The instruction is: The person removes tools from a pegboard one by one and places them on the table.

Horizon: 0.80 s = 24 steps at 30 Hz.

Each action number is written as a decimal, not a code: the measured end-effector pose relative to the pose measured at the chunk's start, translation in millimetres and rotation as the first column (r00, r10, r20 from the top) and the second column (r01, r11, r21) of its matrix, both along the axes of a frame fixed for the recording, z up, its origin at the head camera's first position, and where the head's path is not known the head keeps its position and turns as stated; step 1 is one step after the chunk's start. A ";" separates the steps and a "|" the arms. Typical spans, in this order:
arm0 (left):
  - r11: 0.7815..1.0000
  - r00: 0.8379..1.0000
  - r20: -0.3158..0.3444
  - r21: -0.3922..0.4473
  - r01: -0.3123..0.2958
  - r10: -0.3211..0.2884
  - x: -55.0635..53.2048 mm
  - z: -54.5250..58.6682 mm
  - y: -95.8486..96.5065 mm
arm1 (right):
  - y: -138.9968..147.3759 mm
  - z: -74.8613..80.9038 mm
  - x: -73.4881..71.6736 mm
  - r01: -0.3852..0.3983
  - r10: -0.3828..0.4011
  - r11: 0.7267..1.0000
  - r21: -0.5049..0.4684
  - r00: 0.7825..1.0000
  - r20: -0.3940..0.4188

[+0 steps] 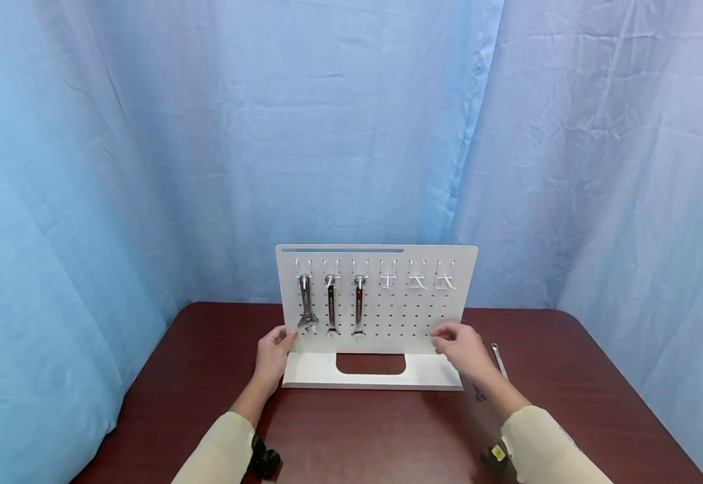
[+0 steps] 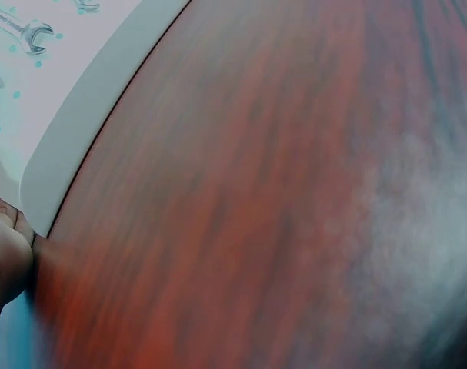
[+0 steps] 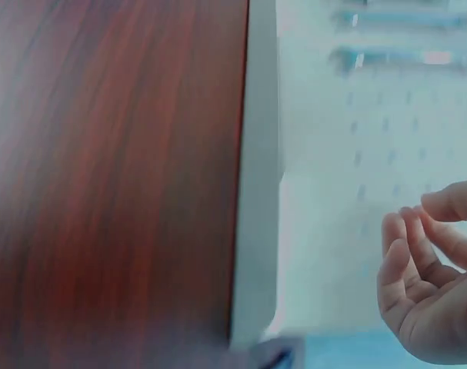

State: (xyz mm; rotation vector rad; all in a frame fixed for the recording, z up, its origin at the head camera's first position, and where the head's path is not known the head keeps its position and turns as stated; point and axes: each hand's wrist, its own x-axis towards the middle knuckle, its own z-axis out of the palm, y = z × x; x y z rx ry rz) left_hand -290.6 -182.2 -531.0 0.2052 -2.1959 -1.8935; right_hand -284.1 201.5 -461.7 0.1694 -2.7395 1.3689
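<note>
A white pegboard stand stands upright on the table. An adjustable wrench hangs at its left, beside two combination wrenches, each on a hook. My left hand grips the board's lower left edge, thumb at the front and the other fingers partly hidden behind. By the lower right of the board, my right hand has loosely bent fingers with nothing visible between them; whether it touches the board cannot be told.
Three bare hooks line the board's upper right. On the dark red table, a wrench lies right of the stand, and a small blue item is partly hidden by the right arm. Blue curtains surround the table.
</note>
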 end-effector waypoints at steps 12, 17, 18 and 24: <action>1.000 1.000 0.004 0.004 0.001 -0.001 -0.4 0.5 -0.2 | -69.9 23.6 -3.1 -0.178 0.161 0.977 -0.118 0.977 -0.142; 1.000 1.000 0.005 -0.002 -0.003 0.003 -0.3 -0.3 0.3 | -90.4 29.3 -8.6 -0.208 0.182 0.958 -0.197 0.973 -0.143; 1.000 1.000 0.005 -0.003 -0.003 0.003 -0.3 -0.5 0.2 | -94.2 30.5 -9.9 -0.216 0.188 0.952 -0.217 0.972 -0.142; 1.000 1.000 0.018 -0.008 -0.002 0.002 0.3 -1.5 -1.8 | -114.0 34.5 -18.1 -0.227 0.200 0.919 -0.324 0.973 -0.114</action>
